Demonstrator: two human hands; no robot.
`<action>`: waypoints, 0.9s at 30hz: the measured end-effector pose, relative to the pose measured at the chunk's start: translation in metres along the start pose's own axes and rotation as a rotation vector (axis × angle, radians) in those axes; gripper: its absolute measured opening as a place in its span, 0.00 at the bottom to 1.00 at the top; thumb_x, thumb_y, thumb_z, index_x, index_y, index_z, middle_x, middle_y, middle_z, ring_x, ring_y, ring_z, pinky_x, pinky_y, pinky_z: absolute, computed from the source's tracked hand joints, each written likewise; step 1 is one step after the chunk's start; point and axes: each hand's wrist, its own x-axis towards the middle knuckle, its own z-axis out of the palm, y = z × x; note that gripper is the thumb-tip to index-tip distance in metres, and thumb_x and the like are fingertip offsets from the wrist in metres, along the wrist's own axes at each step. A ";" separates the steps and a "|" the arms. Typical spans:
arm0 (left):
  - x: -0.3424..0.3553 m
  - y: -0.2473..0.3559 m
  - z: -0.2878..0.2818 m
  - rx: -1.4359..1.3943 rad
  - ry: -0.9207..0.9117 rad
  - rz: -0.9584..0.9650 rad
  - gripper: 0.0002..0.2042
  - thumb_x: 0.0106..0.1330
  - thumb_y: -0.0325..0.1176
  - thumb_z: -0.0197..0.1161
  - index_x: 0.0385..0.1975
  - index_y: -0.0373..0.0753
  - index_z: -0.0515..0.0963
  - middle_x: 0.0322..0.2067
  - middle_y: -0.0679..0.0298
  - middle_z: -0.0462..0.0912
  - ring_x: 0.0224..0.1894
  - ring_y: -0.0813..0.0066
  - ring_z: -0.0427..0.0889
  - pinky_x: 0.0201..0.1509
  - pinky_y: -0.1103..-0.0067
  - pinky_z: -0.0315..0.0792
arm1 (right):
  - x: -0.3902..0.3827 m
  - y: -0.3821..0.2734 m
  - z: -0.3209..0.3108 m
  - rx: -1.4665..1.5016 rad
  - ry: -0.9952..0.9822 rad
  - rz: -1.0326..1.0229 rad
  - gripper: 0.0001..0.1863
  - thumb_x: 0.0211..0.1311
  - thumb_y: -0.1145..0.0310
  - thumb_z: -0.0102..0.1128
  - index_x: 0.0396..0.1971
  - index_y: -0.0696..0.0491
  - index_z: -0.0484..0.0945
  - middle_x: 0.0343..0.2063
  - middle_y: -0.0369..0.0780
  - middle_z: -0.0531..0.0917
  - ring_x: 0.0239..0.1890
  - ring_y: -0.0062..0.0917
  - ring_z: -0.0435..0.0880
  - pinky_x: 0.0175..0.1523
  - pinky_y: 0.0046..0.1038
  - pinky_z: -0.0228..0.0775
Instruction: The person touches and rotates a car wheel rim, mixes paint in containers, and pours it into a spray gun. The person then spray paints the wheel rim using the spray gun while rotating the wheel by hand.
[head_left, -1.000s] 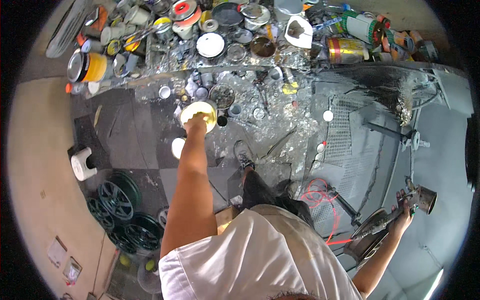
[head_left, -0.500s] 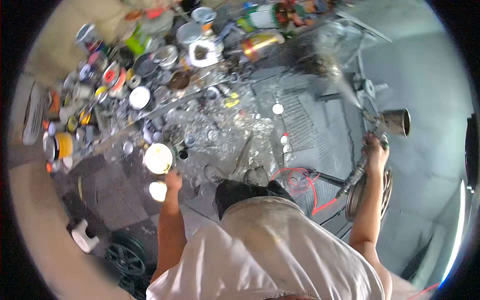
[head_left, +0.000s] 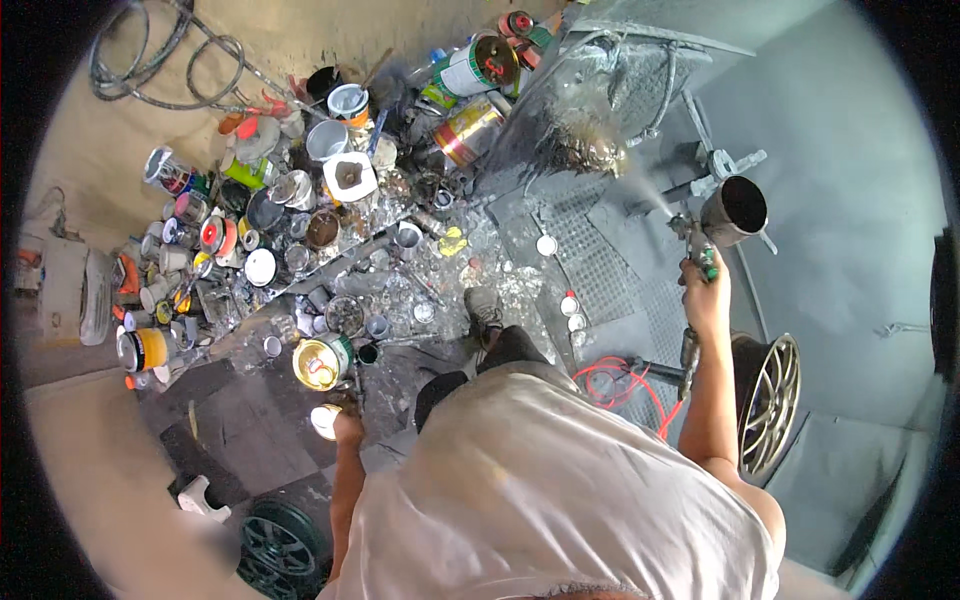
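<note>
My right hand (head_left: 708, 295) is wrapped round the handle of a spray gun (head_left: 689, 229), whose metal paint cup (head_left: 737, 208) tilts with its dark mouth showing. A pale mist leaves the nozzle toward the far left, at a grey, paint-crusted filter-like piece (head_left: 590, 150). On the left, my left hand (head_left: 348, 428) hangs low with fingers curled; what they hold, if anything, is hidden. Close to it are a white lid or cup (head_left: 325, 421) and an open paint can (head_left: 322, 362) with yellowish insides.
Paint cans, cups and tubs crowd the far left, among them a white tub (head_left: 349, 176). A bronze wheel rim (head_left: 770, 405) stands by my right arm. A red hose (head_left: 602, 382) coils on the floor; dark wheel rims (head_left: 281, 538) lie at lower left.
My view has shifted and turned. The spray gun, still in my right hand, now points more to the left, its mist narrower. My left hand is lower, beside the white lid or cup.
</note>
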 end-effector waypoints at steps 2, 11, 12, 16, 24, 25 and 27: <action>0.004 -0.021 -0.002 0.183 0.071 0.133 0.22 0.73 0.48 0.54 0.38 0.32 0.83 0.36 0.40 0.85 0.44 0.37 0.83 0.47 0.54 0.76 | 0.027 0.024 0.010 -0.218 0.125 -0.226 0.15 0.63 0.75 0.60 0.50 0.59 0.76 0.25 0.50 0.81 0.29 0.44 0.82 0.37 0.43 0.73; 0.010 0.192 0.019 0.023 0.129 0.174 0.09 0.69 0.34 0.58 0.40 0.37 0.81 0.38 0.46 0.86 0.43 0.42 0.84 0.45 0.61 0.77 | 0.096 0.098 0.056 -0.119 -0.021 -0.351 0.17 0.57 0.75 0.63 0.48 0.58 0.77 0.38 0.58 0.82 0.40 0.59 0.80 0.45 0.52 0.73; 0.016 0.222 0.015 0.032 0.119 0.181 0.09 0.69 0.34 0.58 0.40 0.37 0.81 0.38 0.46 0.86 0.43 0.42 0.84 0.45 0.61 0.77 | 0.102 0.104 0.056 -0.107 -0.003 -0.361 0.17 0.57 0.75 0.63 0.48 0.57 0.77 0.38 0.58 0.82 0.40 0.59 0.80 0.45 0.51 0.73; 0.025 0.318 -0.016 -0.068 0.039 0.460 0.08 0.67 0.35 0.60 0.36 0.37 0.82 0.34 0.48 0.85 0.39 0.46 0.85 0.44 0.63 0.77 | 0.116 0.105 0.061 -0.062 -0.031 -0.304 0.15 0.56 0.75 0.65 0.44 0.58 0.78 0.36 0.56 0.82 0.42 0.58 0.80 0.47 0.50 0.72; 0.150 0.396 -0.094 0.077 0.511 0.616 0.16 0.69 0.42 0.62 0.29 0.33 0.81 0.33 0.39 0.83 0.36 0.35 0.82 0.41 0.52 0.75 | 0.122 0.140 0.039 0.226 -0.014 -0.020 0.13 0.50 0.87 0.52 0.36 0.60 0.77 0.26 0.40 0.81 0.29 0.29 0.79 0.38 0.31 0.73; 0.163 0.418 -0.107 0.074 0.503 0.534 0.15 0.68 0.43 0.64 0.33 0.34 0.80 0.34 0.40 0.83 0.37 0.36 0.83 0.41 0.52 0.76 | 0.120 0.141 0.038 0.267 0.042 -0.005 0.13 0.50 0.87 0.52 0.37 0.60 0.77 0.26 0.39 0.81 0.29 0.28 0.79 0.38 0.31 0.73; 0.178 0.443 -0.131 0.117 0.523 0.367 0.17 0.65 0.44 0.68 0.43 0.37 0.78 0.35 0.41 0.85 0.39 0.37 0.84 0.42 0.53 0.77 | 0.113 0.134 0.041 0.207 0.020 -0.016 0.14 0.51 0.87 0.53 0.38 0.60 0.78 0.27 0.40 0.82 0.29 0.28 0.80 0.39 0.30 0.73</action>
